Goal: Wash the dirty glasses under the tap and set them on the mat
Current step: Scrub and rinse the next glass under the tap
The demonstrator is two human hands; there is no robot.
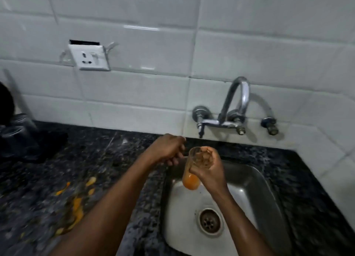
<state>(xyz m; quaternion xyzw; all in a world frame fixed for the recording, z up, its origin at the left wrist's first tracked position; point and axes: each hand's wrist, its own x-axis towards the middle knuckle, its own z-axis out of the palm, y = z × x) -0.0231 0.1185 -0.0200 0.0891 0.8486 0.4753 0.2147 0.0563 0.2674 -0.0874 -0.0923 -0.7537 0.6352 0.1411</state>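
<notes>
Our right hand point(209, 171) grips one orange-stained glass point(190, 178); our left hand point(169, 150) curls loosely, empty, beside it. One tap point(236, 102) beyond our fingers, one sink point(249, 178) beneath.

Orange-stained glass point(190, 181), black speckled counter point(115, 146)
</notes>
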